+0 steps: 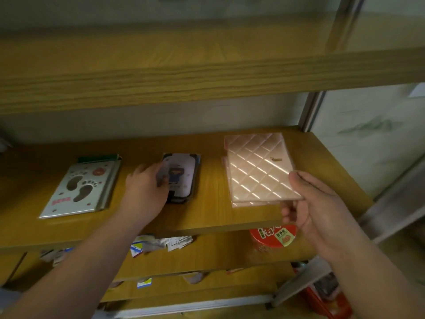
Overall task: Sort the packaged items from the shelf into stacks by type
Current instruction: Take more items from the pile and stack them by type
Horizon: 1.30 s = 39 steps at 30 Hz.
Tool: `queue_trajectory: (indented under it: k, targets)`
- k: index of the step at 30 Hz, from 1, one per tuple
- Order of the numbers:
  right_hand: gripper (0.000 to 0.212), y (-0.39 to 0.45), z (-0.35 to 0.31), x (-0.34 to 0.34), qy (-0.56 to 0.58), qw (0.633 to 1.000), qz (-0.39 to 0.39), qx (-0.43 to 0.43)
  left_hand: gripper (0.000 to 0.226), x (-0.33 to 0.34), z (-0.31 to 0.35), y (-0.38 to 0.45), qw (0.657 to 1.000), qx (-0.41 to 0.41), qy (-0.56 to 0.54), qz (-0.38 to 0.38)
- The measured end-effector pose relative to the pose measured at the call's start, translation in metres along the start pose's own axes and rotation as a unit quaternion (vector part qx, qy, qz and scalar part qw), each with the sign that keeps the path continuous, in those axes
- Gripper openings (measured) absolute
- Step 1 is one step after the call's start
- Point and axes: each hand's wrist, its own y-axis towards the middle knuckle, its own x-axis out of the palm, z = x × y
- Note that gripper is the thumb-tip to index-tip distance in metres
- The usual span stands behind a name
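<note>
Pink packages: a stack of flat, glossy pink packages with a quilted diamond pattern (257, 166) lies at the right end of the middle wooden shelf (207, 217); the top one sits askew over those beneath.
Right hand: the right hand (315, 210) pinches the near right corner of the top pink package, thumb on its upper face, fingers curled under the edge.
Dark packages: a stack of dark-rimmed clear packages with a cartoon figure on a pale card (181, 178) stands at the shelf's middle, well apart from the pink stack.
Left hand: the left hand (145, 189) grips the left side of this middle stack; its fingers hold a small blurred card-like piece against it.
White packages: a stack of white flat packages printed with two dark footprints (80, 189) lies at the left, with a green edge showing at the back.
Below: a red round tin with printed lettering (273, 236) and scattered small paper packets (161, 244) sit on the lower shelf.
Above: a wooden upper shelf board (207, 77) spans the view.
</note>
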Motion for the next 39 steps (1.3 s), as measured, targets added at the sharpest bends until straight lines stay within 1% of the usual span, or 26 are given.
queue_trajectory:
  k: [2, 5, 8, 11, 15, 17, 21, 23, 25, 27, 30, 33, 36, 39]
  targets:
    - [0.033, 0.002, -0.003, -0.007, -0.013, 1.0, 0.011, -0.017, 0.038, 0.003, 0.0, -0.002, 1.0, -0.007, 0.021, 0.004]
    - [0.018, 0.007, -0.003, -0.016, -0.054, 0.996, 0.052, -0.049, 0.038, 0.005, 0.001, -0.006, 0.999, -0.008, 0.028, 0.013]
    - [0.018, 0.013, -0.002, -0.025, -0.12, 0.988, 0.078, -0.06, 0.038, 0.005, 0.004, -0.012, 0.998, 0.011, 0.057, 0.036]
    - [0.018, 0.018, -0.002, -0.029, -0.211, 0.973, 0.071, -0.053, 0.037, 0.005, 0.01, -0.018, 0.996, 0.027, 0.062, 0.054]
    - [0.018, 0.032, -0.003, -0.022, -0.252, 0.966, 0.05, -0.036, 0.037, 0.008, 0.018, -0.025, 0.996, 0.039, 0.047, 0.064]
    - [0.016, 0.039, -0.004, -0.016, -0.284, 0.957, 0.051, -0.038, 0.039, 0.009, 0.022, -0.028, 0.996, 0.04, 0.044, 0.061]
    - [0.016, 0.048, -0.003, -0.013, -0.422, 0.9, 0.081, -0.071, 0.037, 0.011, 0.025, -0.033, 0.997, 0.032, 0.03, 0.066]
    - [0.017, 0.049, -0.001, -0.014, -0.475, 0.87, 0.1, -0.091, 0.037, 0.01, 0.026, -0.035, 0.997, 0.04, 0.022, 0.064]
    - [0.013, 0.049, 0.0, -0.016, -0.515, 0.841, 0.125, -0.11, 0.038, 0.008, 0.027, -0.036, 0.997, 0.045, 0.013, 0.06]
    - [0.009, 0.047, 0.001, -0.017, -0.536, 0.822, 0.142, -0.126, 0.038, 0.006, 0.026, -0.036, 0.997, 0.05, 0.014, 0.058]
    - [0.022, 0.045, 0.003, -0.02, -0.555, 0.798, 0.167, -0.167, 0.038, 0.002, 0.028, -0.039, 0.996, 0.06, 0.015, 0.057]
    - [0.033, 0.039, -0.001, -0.021, -0.542, 0.796, 0.185, -0.193, 0.039, -0.001, 0.031, -0.042, 0.996, 0.066, 0.02, 0.055]
    - [0.03, 0.031, -0.006, -0.012, -0.523, 0.803, 0.167, -0.229, 0.041, -0.006, 0.035, -0.047, 0.996, 0.077, 0.015, 0.052]
    - [0.034, 0.023, -0.009, 0.004, -0.541, 0.785, 0.128, -0.275, 0.038, -0.01, 0.038, -0.049, 0.993, 0.097, 0.024, 0.06]
